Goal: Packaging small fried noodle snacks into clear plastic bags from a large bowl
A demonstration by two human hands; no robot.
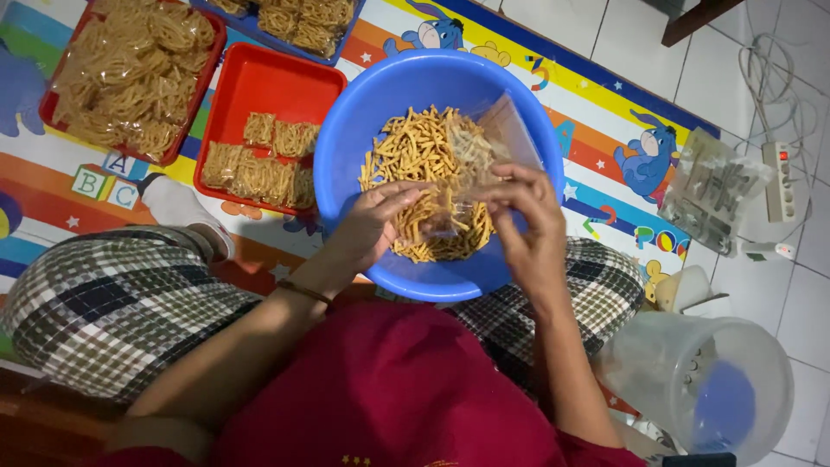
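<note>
The clear plastic bag (480, 160) was held over the blue basin (346, 147), its long axis running up and away from the person, tilted toward the far right rim. The right hand (527, 220) was closed on the bag's near right edge, fingers pinched over the film. The left hand (372, 220) was curled at the bag's near left edge, just above the snack sticks (411, 151); whether it pinched the film or cupped a few sticks could not be told. Both hands met at the bag's near end, so neither was clearly the nearer. Some sticks already showed inside the bag.

Containers:
- The blue basin rested between the person's knees and held a loose heap of yellow sticks.
- The red tray (268, 86), left of the basin, held flat sealed packets in rows.
- A second red tray (212, 52), far left, was heaped with filled packets.
- The blue tray (346, 35), at the top edge, also held packets.
- The clear lidded tub (743, 363), lower right, showed a blue object inside.
- A stack of empty bags (713, 186) lay on the floor tiles, right of the mat.
</note>
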